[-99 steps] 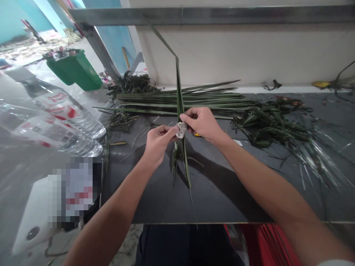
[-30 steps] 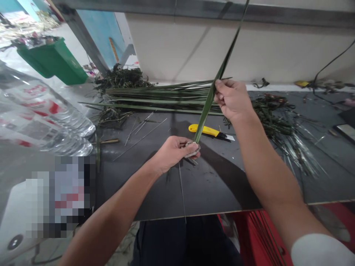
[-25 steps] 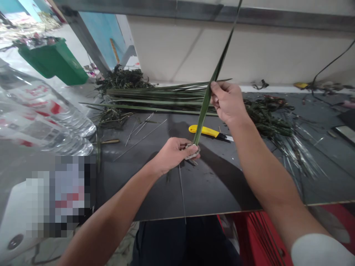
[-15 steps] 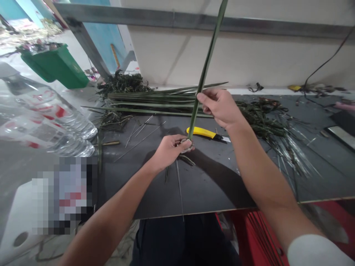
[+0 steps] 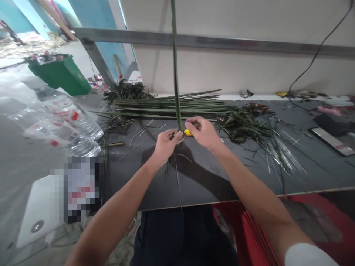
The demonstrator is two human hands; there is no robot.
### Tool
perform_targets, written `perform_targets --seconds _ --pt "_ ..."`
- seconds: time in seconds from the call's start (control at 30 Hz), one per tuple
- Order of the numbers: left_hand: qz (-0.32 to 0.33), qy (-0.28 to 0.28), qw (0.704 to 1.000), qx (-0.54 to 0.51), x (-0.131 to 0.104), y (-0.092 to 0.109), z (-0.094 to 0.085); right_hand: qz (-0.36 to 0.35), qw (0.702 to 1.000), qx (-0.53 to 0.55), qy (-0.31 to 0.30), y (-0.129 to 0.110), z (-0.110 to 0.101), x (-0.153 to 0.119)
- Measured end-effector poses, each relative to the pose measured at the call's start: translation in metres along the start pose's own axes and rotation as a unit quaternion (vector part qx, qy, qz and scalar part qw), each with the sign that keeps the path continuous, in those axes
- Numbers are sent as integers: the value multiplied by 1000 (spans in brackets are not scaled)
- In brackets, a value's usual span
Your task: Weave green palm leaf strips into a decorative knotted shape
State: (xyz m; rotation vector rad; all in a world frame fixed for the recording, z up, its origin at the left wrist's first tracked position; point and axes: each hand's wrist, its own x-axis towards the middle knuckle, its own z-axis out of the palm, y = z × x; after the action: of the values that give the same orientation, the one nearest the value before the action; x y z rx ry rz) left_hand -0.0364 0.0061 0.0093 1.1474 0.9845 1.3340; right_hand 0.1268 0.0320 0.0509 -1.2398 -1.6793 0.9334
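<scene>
My left hand (image 5: 166, 146) is closed near the middle of the dark table (image 5: 155, 184), pinching a small pale woven piece (image 5: 181, 139). A long green leaf strip (image 5: 175, 66) rises almost upright from that piece, past the top of the view. Thin wiry stems (image 5: 178, 177) hang below the same hand. Just right of the strip's base, my right hand (image 5: 203, 135) has its fingers curled in; what they hold, if anything, cannot be made out. Behind its fingertips shows part of a yellow utility knife (image 5: 188, 132) on the table, mostly hidden.
Long green leaf strips (image 5: 155, 105) lie along the back, with a dark woven bundle (image 5: 244, 123) at their right. Clear bottles (image 5: 80, 118) stand at the left. A phone (image 5: 331, 140) rests at the right. A green bin (image 5: 59, 72) is on the floor.
My right hand has come down from partway up the leaf strip to beside its base. The strip, tilted right before, now stands nearly upright. The knife is more covered.
</scene>
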Motion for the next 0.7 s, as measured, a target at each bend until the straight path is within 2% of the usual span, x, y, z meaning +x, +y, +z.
perform_targets --seconds 0.07,0.17,0.33,0.5,0.7 --pt "16 20 1000 -2 1 4 -1 16 998 -36 -43 1 2 -15" --pt "13 17 1000 2 0 10 3 17 991 -48 -124 3 10 -33" --pt "-17 28 999 -25 -8 15 16 19 990 29 -136 9 22 -43" --pt "-49 62 995 -66 -18 17 28 32 988 36 -144 10 17 -52" --pt "10 133 987 -88 -17 24 35 50 981 38 -184 2 9 -71"
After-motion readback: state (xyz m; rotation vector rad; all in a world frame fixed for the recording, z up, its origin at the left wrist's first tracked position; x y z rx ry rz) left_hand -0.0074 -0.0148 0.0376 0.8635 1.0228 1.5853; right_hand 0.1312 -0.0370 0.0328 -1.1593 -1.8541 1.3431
